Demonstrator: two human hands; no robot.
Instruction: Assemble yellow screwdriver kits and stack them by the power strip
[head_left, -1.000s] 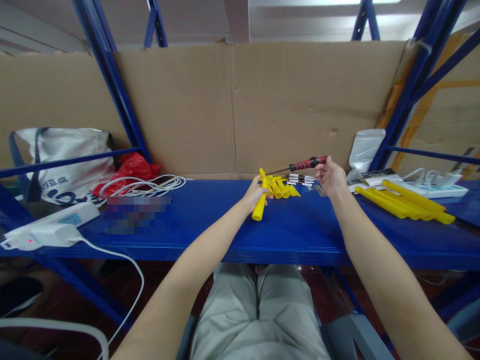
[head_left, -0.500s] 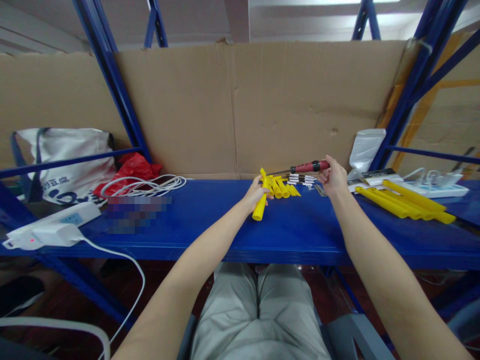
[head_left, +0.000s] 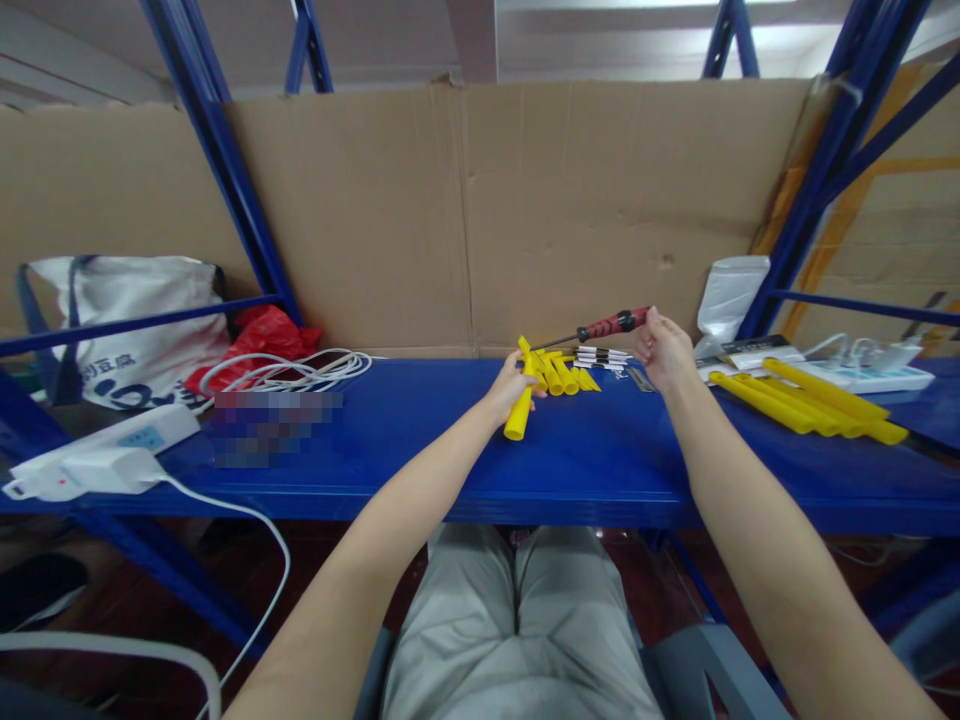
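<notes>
My left hand point(head_left: 510, 388) is wrapped round a yellow tube point(head_left: 517, 414), whose open lower end points toward me. In my right hand point(head_left: 664, 347) is the end of the red and black handle of a screwdriver point(head_left: 613, 324). Its thin shaft runs left and slightly down to the upper part of the tube; whether the tip touches or enters it is too small to tell. Just right of my left hand, several short yellow tubes point(head_left: 568, 380) lie on the blue table point(head_left: 420, 440). Beside them are small white and black pieces point(head_left: 602, 357).
Several long yellow tubes point(head_left: 810, 402) lie at the right, before a white power strip point(head_left: 892, 378). At the left are a power strip point(head_left: 112, 445), coiled white cable point(head_left: 322, 370), red plastic bag point(head_left: 274, 335) and cloth bag point(head_left: 150, 310). Cardboard point(head_left: 570, 210) stands behind.
The screwdriver handle has tilted up at its right end, and my right hand's fingers have shifted toward the end of it. My left hand and the tube are nearly unchanged.
</notes>
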